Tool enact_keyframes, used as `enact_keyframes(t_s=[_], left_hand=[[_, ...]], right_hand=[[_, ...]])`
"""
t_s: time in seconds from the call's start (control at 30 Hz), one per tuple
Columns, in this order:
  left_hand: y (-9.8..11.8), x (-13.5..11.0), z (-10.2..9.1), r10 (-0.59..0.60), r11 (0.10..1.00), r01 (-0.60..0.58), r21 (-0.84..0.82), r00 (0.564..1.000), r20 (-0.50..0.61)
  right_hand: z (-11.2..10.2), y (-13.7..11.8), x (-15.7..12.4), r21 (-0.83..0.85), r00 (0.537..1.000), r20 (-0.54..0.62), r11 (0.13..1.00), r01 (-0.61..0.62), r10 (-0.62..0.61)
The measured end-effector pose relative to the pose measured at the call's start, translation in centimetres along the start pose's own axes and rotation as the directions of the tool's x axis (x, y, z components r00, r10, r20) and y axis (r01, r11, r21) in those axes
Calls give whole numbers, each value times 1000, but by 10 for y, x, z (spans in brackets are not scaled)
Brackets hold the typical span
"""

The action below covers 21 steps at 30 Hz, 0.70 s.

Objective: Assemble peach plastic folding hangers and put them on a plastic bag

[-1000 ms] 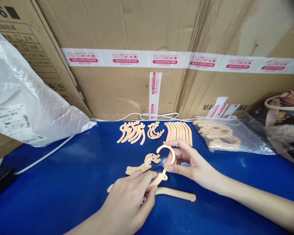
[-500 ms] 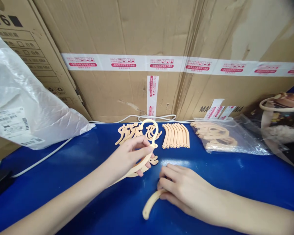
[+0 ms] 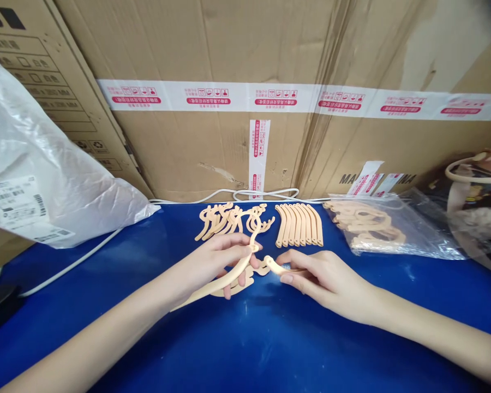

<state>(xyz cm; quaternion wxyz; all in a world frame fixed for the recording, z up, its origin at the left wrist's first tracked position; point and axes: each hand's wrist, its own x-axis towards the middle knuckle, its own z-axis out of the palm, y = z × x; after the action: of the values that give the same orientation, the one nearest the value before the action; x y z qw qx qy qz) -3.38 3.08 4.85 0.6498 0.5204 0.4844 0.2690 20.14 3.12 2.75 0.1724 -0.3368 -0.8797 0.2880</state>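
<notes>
My left hand (image 3: pixel 219 262) pinches a long peach-coloured plastic hanger piece (image 3: pixel 213 286) whose hook end rises toward the back. My right hand (image 3: pixel 323 278) grips a second curved peach arm piece (image 3: pixel 272 266), its tip pointing left, close to the left hand's piece. Between and under the hands lie a few loose peach pieces (image 3: pixel 245 281) on the blue table (image 3: pixel 147 305). Behind them sit a pile of hook pieces (image 3: pixel 229 218) and a neat row of curved arm pieces (image 3: pixel 299 224).
Large taped cardboard boxes (image 3: pixel 245 98) wall off the back. A white plastic bag (image 3: pixel 45 180) lies at left, with a white cable (image 3: pixel 77 259) along the box foot. A clear bag of peach parts (image 3: pixel 376 226) and a brown bag (image 3: pixel 474 191) sit at right.
My right hand lifted the curved arm piece off the table and brought it up toward the left hand's hanger piece. The left hand lowered its piece slightly.
</notes>
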Motion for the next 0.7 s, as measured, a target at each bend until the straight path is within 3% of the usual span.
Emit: enact_keyframes(t_s=[0.13,0.43,0.7], left_hand=[[1,-3,4,16,999,-17,46,999,28],[-7,-6,4,-45,998,53,-35,979,199],[-9,-2,8,-87,994,94,-50,988,130]], right_hand=[[0,2,1,-102,998,-27,994,48,-51],[-3,2,-3,-250,989,-85,963,98,-122],[1,1,-2,-237,990,-40,964,123,-136]])
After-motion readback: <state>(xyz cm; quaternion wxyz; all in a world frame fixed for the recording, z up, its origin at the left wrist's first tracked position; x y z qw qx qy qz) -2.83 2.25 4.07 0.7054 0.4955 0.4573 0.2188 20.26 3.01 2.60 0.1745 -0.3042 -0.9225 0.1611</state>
